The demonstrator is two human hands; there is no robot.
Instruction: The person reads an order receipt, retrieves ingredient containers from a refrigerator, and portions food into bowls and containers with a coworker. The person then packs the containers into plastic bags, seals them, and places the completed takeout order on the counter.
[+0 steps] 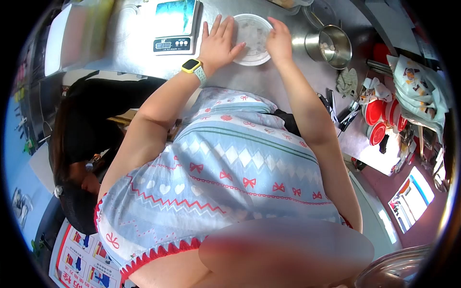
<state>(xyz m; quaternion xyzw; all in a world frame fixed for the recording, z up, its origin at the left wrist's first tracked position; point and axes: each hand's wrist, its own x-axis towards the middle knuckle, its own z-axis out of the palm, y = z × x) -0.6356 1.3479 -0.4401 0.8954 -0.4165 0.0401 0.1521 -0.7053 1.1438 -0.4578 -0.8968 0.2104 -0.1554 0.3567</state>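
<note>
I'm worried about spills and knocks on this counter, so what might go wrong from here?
The left hand has its fingers spread close to the digital scale, so a sideways move might bump it. The metal pot stands near the right hand; a swing outward could knock it. The round container sits on the metal counter between both hands, so an uneven push might make it slide.

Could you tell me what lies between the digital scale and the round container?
In the head view, the left hand lies between the digital scale and the round container.
</note>
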